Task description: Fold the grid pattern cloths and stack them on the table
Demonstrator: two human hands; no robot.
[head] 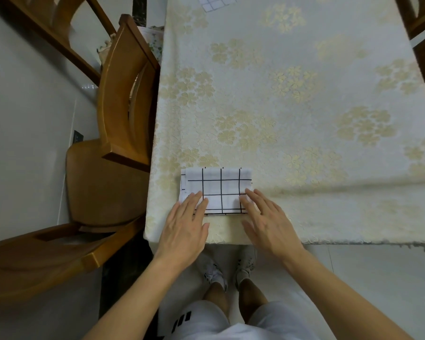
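Cream flowered tablecloth (292, 99) is covering the table, with wooden chairs (125, 94) standing at its left side. Both hands are lying flat, fingers straight and close together, pinching nothing. Under their fingertips a folded grid cloth (217, 190) is sitting near the table's front edge; the left hand (184, 229) is pressing its left corner and the right hand (268, 222) its right one. Far beyond the hands, another grid cloth (219, 2) is showing at the far edge.
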